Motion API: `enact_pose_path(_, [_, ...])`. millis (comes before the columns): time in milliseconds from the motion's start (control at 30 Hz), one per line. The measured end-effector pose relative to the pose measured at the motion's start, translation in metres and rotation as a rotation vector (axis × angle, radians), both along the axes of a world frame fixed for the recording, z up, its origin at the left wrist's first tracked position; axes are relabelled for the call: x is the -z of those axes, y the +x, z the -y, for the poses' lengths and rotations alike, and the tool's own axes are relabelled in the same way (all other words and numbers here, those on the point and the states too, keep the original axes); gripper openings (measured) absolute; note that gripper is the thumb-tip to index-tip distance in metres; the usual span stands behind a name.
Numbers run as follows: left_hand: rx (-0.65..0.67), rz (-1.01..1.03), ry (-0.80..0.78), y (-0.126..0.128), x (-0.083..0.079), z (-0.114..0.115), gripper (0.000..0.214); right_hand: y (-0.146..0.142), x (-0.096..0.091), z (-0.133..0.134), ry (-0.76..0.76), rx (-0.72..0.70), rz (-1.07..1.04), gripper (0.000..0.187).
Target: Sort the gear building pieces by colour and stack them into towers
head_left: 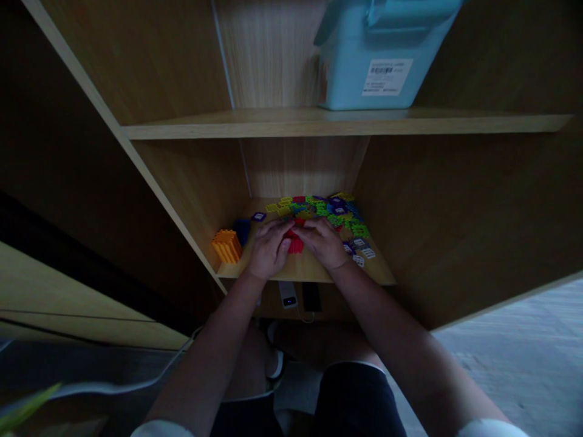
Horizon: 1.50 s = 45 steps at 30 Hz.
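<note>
Both of my hands reach into a low wooden shelf compartment. My left hand (269, 247) and my right hand (324, 243) meet over a stack of red interlocking plastic pieces (295, 244), fingers curled round it from either side. Behind them lies a pile of loose plastic pieces (325, 211) in yellow, green, blue, purple and red. An orange stack (226, 246) stands at the shelf's left front corner, with a dark blue stack (242, 230) just behind it. A few white and purple pieces (362, 250) lie to the right of my right hand.
A light blue plastic bin (380, 54) with a white label sits on the shelf above (273, 124). Under the lower shelf board (310, 273) lie a small white device (288, 295) and a dark phone-like object (311, 297). My knees are below.
</note>
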<state>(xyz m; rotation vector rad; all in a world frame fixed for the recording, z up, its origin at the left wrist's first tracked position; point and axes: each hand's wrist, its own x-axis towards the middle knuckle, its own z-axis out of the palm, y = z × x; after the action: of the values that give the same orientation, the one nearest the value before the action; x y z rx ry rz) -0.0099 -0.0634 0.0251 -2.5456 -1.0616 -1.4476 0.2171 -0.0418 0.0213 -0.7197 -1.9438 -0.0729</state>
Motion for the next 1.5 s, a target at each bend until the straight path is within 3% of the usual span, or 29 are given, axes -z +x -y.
enact_pose_path(133, [0.011, 0.091, -0.001, -0.003, 0.0, 0.0, 0.049, -0.002, -0.001, 0.002, 0.04, -0.046, -0.047, 0.027])
enact_pose_path(267, [-0.012, 0.163, -0.047, -0.005, -0.001, 0.001, 0.055, -0.002, -0.009, 0.004, -0.035, -0.025, -0.069, 0.039])
enact_pose_path(700, [0.068, 0.18, -0.15, -0.003, -0.003, 0.0, 0.055, 0.001, -0.01, -0.001, -0.234, -0.183, -0.215, 0.022])
enact_pose_path(900, [0.093, 0.213, -0.29, 0.002, 0.0, -0.011, 0.103, 0.012, -0.008, -0.007, -0.374, -0.088, -0.224, 0.026])
enact_pose_path(1000, [0.12, 0.242, -0.403, 0.002, 0.006, -0.019, 0.116, 0.017, -0.006, -0.009, -0.403, -0.088, -0.195, 0.027])
enact_pose_path(1133, [0.166, 0.284, -0.478, 0.002, 0.012, -0.025, 0.107, 0.016, -0.003, -0.009, -0.43, -0.147, -0.161, 0.028])
enact_pose_path(1500, [0.134, 0.255, -0.356, -0.001, 0.011, -0.023, 0.081, 0.016, -0.004, -0.009, -0.447, -0.211, -0.149, 0.025])
